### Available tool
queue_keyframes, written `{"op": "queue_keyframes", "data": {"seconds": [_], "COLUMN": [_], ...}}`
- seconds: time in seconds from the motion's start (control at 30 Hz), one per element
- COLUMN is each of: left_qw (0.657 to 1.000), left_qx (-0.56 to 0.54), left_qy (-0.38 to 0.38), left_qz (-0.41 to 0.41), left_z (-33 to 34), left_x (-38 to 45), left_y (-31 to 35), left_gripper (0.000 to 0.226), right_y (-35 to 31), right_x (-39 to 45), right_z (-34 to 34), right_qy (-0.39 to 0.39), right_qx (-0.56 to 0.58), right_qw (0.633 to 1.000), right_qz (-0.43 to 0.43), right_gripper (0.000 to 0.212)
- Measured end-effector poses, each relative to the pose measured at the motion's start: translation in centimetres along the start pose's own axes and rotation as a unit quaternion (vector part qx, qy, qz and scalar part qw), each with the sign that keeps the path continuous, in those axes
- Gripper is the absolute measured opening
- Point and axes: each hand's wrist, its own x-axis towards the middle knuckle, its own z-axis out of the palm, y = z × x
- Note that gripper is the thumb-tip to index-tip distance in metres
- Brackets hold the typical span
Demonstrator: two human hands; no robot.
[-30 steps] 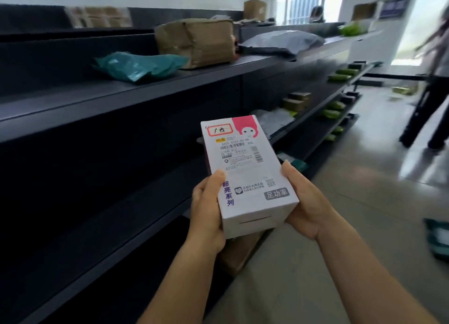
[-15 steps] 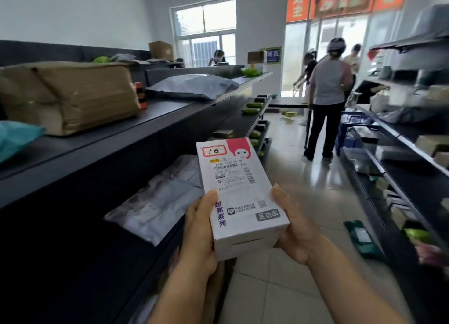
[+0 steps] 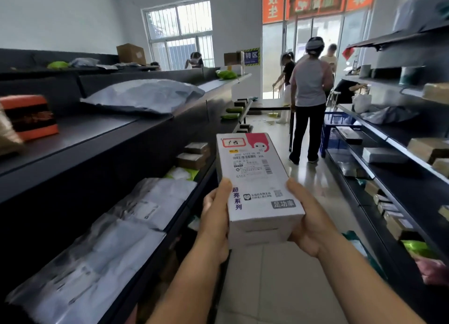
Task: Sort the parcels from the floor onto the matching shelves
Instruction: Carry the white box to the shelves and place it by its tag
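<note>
A white parcel box (image 3: 255,178) with a pink corner and a shipping label is held up in front of me, label facing me. My left hand (image 3: 215,216) grips its left side and my right hand (image 3: 308,221) grips its right side near the bottom. Dark shelves (image 3: 97,148) run along my left, with grey and white poly bags (image 3: 116,229) on the middle level. More dark shelves (image 3: 388,168) with boxes line the right.
A narrow tiled aisle (image 3: 291,275) runs ahead between the shelf rows. A person in a grey top (image 3: 308,100) stands in it, with others beyond by the glass door. A blue crate (image 3: 332,134) sits by the right shelves. A green parcel (image 3: 357,241) lies on the floor.
My view has swung right from facing the left shelves to looking down the aisle. The box stays held in both hands, in the same grip.
</note>
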Motion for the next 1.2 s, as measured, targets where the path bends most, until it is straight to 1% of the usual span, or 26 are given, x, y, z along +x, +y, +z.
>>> {"op": "queue_keyframes", "data": {"seconds": [0.1, 0.2, 0.27, 0.37, 0.43, 0.47, 0.57, 0.63, 0.7, 0.8, 0.9, 0.97, 1.03, 1.17, 1.2], "left_qw": [1.0, 1.0, 1.0, 0.998, 0.998, 0.998, 0.998, 0.997, 0.997, 0.997, 0.997, 0.997, 0.996, 0.992, 0.991], "left_qx": [0.022, 0.022, 0.02, 0.022, 0.029, 0.034, 0.05, 0.059, 0.052, 0.034, 0.026, 0.024, 0.023, 0.022, 0.021], "left_qy": [-0.001, -0.002, -0.002, -0.036, -0.048, -0.047, -0.028, -0.01, 0.003, 0.018, 0.032, 0.032, 0.044, 0.078, 0.084], "left_qz": [0.015, 0.018, 0.024, 0.035, 0.035, 0.035, 0.034, 0.049, 0.059, 0.063, 0.067, 0.068, 0.077, 0.097, 0.104], "left_z": [3.4, 7.3, 9.6, 12.3, 13.3, 13.8, 14.8, 15.5, 16.3, 17.5, 18.8, 19.6, 20.3, 21.3, 21.5], "left_x": [5.9, 11.3, 14.4, 18.5, 21.1, 22.5, 27.3, 30.9, 34.3, 40.1, 45.6, 48.7, 51.7, 57.0, 58.5], "left_y": [0.1, 0.9, 1.6, 2.4, 2.5, 2.5, 2.2, 2.2, 2.4, 3.2, 4.5, 5.3, 5.7, 6.4, 6.5], "left_gripper": [0.097, 0.091, 0.082, 0.064, 0.055, 0.057, 0.091, 0.098, 0.097, 0.089, 0.056, 0.044, 0.044, 0.073, 0.072], "right_y": [-3.3, -7.1, -9.3, -11.6, -12.7, -13.2, -14.8, -16.0, -17.1, -18.8, -21.1, -22.6, -23.9, -25.6, -26.0], "right_x": [5.5, 11.1, 14.8, 19.5, 22.2, 23.7, 28.2, 31.7, 35.3, 41.2, 46.5, 49.5, 52.4, 57.6, 59.2], "right_z": [-2.5, -4.8, -6.1, -7.8, -8.7, -9.3, -10.6, -11.3, -11.8, -12.3, -12.5, -12.7, -12.8, -13.2, -13.4], "right_qy": [-0.009, -0.001, 0.007, 0.011, 0.007, 0.005, -0.007, -0.013, -0.01, -0.006, -0.004, -0.003, -0.016, -0.06, -0.076], "right_qx": [-0.004, -0.024, -0.044, -0.051, -0.051, -0.053, -0.067, -0.089, -0.094, -0.092, -0.101, -0.101, -0.097, -0.073, -0.074], "right_qw": [1.0, 1.0, 0.999, 0.999, 0.999, 0.999, 0.998, 0.996, 0.995, 0.995, 0.994, 0.994, 0.994, 0.993, 0.992], "right_qz": [-0.001, -0.008, -0.006, -0.002, -0.002, -0.004, -0.019, -0.029, -0.035, -0.035, -0.036, -0.042, -0.046, -0.065, -0.073], "right_gripper": [0.042, 0.04, 0.04, 0.037, 0.041, 0.043, 0.052, 0.055, 0.049, 0.05, 0.045, 0.044, 0.044, 0.043, 0.045]}}
